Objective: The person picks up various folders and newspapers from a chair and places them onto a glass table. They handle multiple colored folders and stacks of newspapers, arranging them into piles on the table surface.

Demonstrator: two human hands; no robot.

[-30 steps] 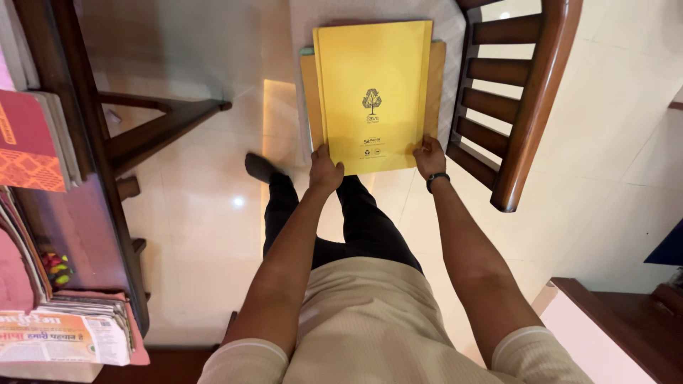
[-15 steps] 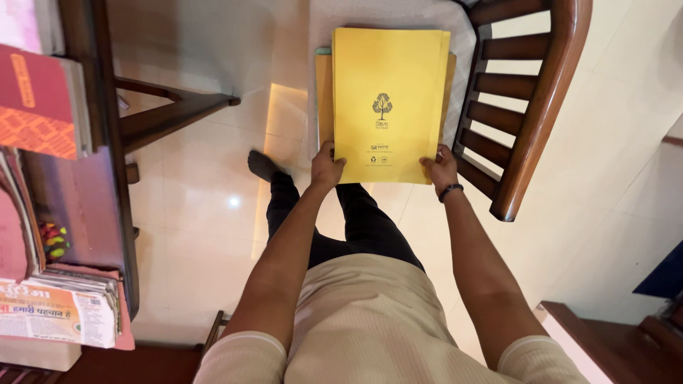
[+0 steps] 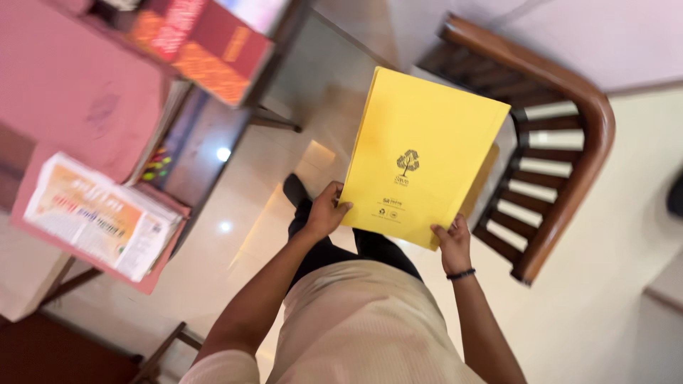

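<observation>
- We hold a stack of yellow folders (image 3: 420,153) up in front of us with both hands, clear of any surface, above the tiled floor (image 3: 235,235).
- Our left hand (image 3: 326,212) is closed on the bottom left corner of the stack, thumb lying across the front cover.
- Our right hand (image 3: 454,244) pinches the bottom right corner, fingers curled on the cover; a dark band (image 3: 461,274) sits on that wrist.
- The top folder is tilted, its upper end leaning to the right; the edge of another yellow folder peeks out behind its right side.
- A wooden chair (image 3: 555,156) with a slatted back stands just behind and to the right of the folders.
- At the left, a pile of pink files (image 3: 78,99), a newspaper (image 3: 99,213) on the lower one, and a red book (image 3: 199,50) lie blurred.
</observation>
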